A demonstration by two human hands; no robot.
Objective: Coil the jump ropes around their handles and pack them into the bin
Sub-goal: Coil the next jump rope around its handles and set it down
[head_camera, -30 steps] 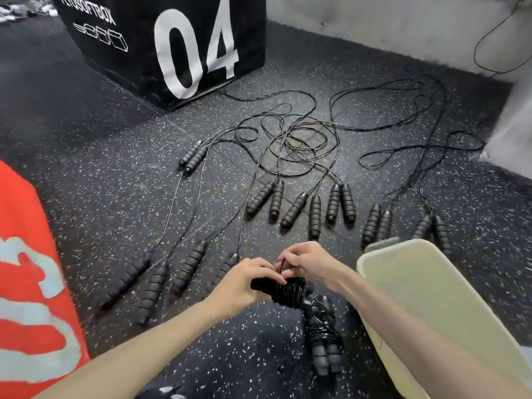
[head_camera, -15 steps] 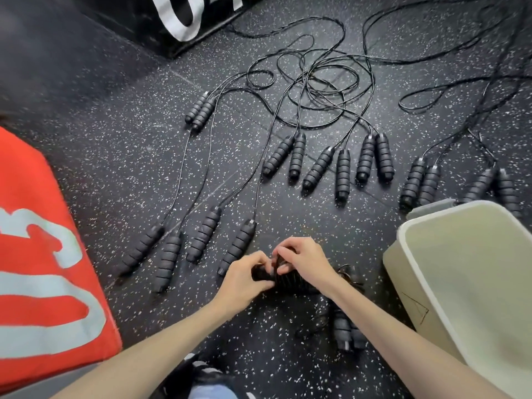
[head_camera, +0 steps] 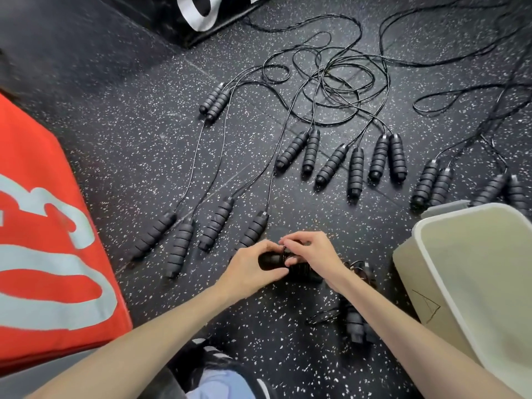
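Note:
My left hand (head_camera: 253,269) grips the end of a pair of black jump-rope handles (head_camera: 299,270) with cord wound around them, just above the floor. My right hand (head_camera: 313,254) pinches the thin black cord at the top of that bundle. A second coiled jump rope (head_camera: 357,325) lies on the floor under my right forearm. Several uncoiled ropes with ribbed black handles (head_camera: 357,171) are spread out ahead, their cords tangled (head_camera: 336,84) farther back. The pale bin (head_camera: 431,263) stands open at the right, with nothing visible inside.
A red soft block with pale lettering (head_camera: 49,254) sits at the left. A black plyo box with white numerals (head_camera: 201,12) stands at the back. The floor is black speckled rubber (head_camera: 129,125). My knee (head_camera: 218,381) shows at the bottom.
The view has tilted down and closer. Both hands stay on the wound bundle, and my right fingers have shifted slightly on the cord at its top.

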